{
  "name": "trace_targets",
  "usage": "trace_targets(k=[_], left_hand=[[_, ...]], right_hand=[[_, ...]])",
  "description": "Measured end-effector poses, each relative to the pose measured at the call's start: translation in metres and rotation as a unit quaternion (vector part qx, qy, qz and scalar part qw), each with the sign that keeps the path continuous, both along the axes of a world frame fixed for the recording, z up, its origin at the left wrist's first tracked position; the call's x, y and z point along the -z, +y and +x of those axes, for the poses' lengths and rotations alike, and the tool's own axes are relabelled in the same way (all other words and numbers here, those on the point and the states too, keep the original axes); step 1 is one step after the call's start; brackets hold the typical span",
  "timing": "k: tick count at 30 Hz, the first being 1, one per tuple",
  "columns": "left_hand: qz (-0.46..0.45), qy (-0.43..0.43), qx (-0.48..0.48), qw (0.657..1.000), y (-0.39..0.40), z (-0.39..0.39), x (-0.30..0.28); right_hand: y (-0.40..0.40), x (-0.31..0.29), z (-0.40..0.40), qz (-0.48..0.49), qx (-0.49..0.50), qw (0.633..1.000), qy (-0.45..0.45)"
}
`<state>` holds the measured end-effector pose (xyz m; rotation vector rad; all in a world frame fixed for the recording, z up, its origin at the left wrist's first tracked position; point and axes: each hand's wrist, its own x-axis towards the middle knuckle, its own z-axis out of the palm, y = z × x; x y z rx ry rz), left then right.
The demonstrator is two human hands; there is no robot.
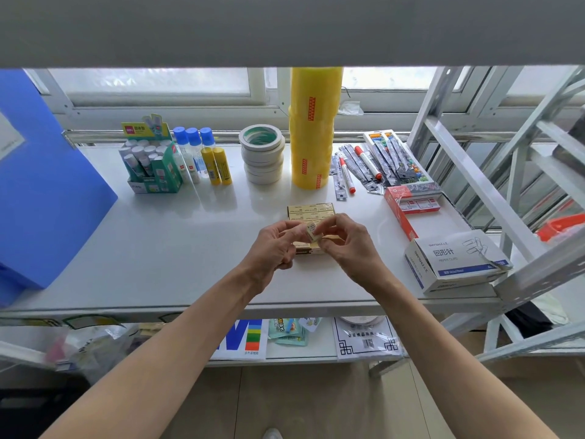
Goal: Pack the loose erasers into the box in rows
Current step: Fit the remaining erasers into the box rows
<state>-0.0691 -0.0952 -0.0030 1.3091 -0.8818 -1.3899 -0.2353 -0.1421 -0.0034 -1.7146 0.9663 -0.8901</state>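
Note:
A small pale-yellow eraser (311, 231) is pinched between the fingertips of my left hand (274, 245) and my right hand (347, 240), just above the shelf's middle. Beneath my hands lies the low yellow eraser box (311, 212); its far half shows neat rows of erasers. The near half is mostly hidden by my fingers, with only a brown front edge (304, 250) showing.
On the white shelf (177, 248) stand a tall stack of yellow tape rolls (311, 147), masking tape rolls (262, 156), glue sticks (202, 156) and markers (361, 166). A paper-clip box (456, 261) and a red box (411, 204) lie right. A blue folder (41, 185) leans left.

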Motion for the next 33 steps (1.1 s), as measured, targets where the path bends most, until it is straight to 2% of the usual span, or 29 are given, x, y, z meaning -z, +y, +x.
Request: trace_targets(k=[7, 18, 27, 33], left_hand=[[0.027, -0.004, -0.028, 0.999, -0.0030, 0.0017, 0.0029], [0.016, -0.006, 0.057, 0.998, -0.0007, -0.0051, 0.0002], [0.029, 0.019, 0.013, 0.999, -0.0027, -0.0028, 0.0018], [0.028, -0.004, 0.005, 1.000, -0.0015, -0.0032, 0.0020]], right_hand=[[0.0004, 0.0034, 0.0000, 0.021, 0.007, 1.000, -0.019], [-0.0026, 0.0035, 0.0067, -0.019, 0.021, 0.999, 0.022], [-0.0015, 0.0011, 0.0020, -0.029, 0.011, 0.999, 0.042], [0.0005, 0.0015, 0.0053, -0.058, 0.017, 0.997, 0.051]])
